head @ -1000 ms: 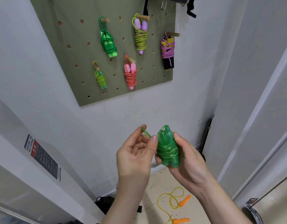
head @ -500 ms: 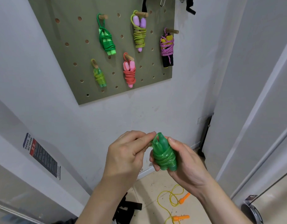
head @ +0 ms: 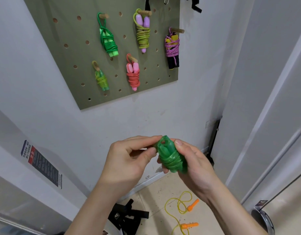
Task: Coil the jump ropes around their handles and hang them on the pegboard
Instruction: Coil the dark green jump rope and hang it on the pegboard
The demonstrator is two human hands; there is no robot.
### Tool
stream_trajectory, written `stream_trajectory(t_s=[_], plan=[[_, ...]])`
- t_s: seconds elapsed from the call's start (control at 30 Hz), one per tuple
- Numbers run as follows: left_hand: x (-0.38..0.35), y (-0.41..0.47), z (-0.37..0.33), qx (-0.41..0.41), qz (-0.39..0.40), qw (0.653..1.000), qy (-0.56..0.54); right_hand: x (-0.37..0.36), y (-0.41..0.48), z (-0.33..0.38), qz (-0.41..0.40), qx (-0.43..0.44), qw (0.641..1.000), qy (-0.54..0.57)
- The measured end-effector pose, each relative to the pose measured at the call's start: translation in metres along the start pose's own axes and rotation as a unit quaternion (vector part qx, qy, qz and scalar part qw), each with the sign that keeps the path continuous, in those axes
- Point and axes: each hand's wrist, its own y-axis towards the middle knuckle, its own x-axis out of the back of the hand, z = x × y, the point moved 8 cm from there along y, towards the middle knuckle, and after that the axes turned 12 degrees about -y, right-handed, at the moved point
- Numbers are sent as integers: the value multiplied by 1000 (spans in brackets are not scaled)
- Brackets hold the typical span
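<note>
Head view, right hand (head: 194,160) gripping green coiled jump rope (head: 172,158) in curled fingers (head: 161,169), left hand (head: 127,161) pinching its top end, olive pegboard (head: 70,31) hanging on white wall (head: 44,119) above fingers, orange-handled yellow rope (head: 192,205) lying on beige floor (head: 154,199) below fingers, black straps (head: 127,216) lying beside it

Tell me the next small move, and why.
Probably tuck and snug the rope's end: the left hand pinches at the top of the green rope bundle, the right hand grips its wraps, and it looks fully wound, not yet on the pegboard.
</note>
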Motion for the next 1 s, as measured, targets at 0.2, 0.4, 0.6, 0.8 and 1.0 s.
stream_trajectory(t_s=[0.2,0.4,0.6,0.8,1.0], plan=[[-3,-9,5,41,-63,993,-86,9,-3,17,-66,51,984,-157],[-2,-13,18,31,-207,975,-71,5,-14,12,-174,94,935,-294],[-13,-10,39,140,-140,976,-87,18,-16,17,-227,116,868,-426],[-22,-21,55,244,19,962,-123,34,-23,-1,-194,97,840,-497],[-1,-16,53,228,-139,917,-296,30,-24,9,-137,140,853,-484]])
